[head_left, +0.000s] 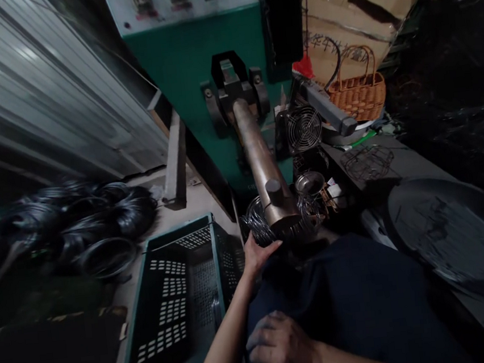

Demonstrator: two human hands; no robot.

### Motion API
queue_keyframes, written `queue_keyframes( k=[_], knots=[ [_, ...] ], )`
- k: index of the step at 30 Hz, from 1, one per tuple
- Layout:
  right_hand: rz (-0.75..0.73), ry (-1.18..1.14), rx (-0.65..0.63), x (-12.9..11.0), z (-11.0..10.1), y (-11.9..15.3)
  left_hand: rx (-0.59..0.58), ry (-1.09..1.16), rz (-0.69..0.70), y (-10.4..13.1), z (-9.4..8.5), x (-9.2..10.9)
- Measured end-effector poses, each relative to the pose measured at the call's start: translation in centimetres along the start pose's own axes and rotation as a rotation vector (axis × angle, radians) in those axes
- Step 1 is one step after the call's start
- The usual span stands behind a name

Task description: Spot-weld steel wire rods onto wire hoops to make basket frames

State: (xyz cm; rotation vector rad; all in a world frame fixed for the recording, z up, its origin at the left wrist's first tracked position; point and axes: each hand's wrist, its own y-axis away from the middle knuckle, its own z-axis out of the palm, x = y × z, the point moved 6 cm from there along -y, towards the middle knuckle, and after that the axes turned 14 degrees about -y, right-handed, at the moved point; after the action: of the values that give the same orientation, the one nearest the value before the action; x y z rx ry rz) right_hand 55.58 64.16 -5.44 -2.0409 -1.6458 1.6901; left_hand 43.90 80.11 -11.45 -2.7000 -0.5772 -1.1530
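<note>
A thick metal arm (261,162) juts toward me from a green machine (170,57). Beneath its round end lies a bundle of shiny wire rings (258,222). My left hand (257,254) reaches to the near edge of these rings, thumb spread away from the fingers; whether it grips a ring is hidden. Close to my body, over the dark blue cloth (354,285) on my lap, my right hand (279,343) is closed with curled fingers. What it holds, if anything, does not show.
A green plastic crate (170,285) stands at the left of my left arm. Coils of dark wire (83,219) lie farther left. A wicker basket (358,99), a small fan (304,128) and a large round dark lid (447,230) are on the right.
</note>
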Motion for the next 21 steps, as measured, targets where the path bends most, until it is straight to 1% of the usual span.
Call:
queue_keyframes(
  k=[2,4,6,10,13,18,21],
  knots=[
    [-0.005,-0.014,-0.002,0.0,0.0,0.1,0.018,0.009,0.022,0.2,0.1,0.2],
    [0.016,-0.025,-0.016,0.1,0.1,0.2,0.001,0.065,0.024,0.3,0.3,0.2],
    [0.038,-0.032,-0.030,0.2,0.2,0.4,-0.069,0.172,0.013,0.3,0.7,0.1],
    [0.041,-0.035,-0.054,0.1,0.5,0.3,-0.262,0.348,-0.020,0.5,1.4,-0.2],
    [0.034,-0.018,-0.062,0.0,0.6,0.1,-0.378,0.365,-0.009,0.8,1.7,-0.3],
    [0.018,-0.002,-0.072,0.2,0.8,0.3,-0.555,0.358,0.052,1.0,2.1,0.2],
    [0.026,-0.003,-0.088,0.5,1.2,0.5,-0.608,0.331,0.068,1.2,1.9,0.6]
  ],
)
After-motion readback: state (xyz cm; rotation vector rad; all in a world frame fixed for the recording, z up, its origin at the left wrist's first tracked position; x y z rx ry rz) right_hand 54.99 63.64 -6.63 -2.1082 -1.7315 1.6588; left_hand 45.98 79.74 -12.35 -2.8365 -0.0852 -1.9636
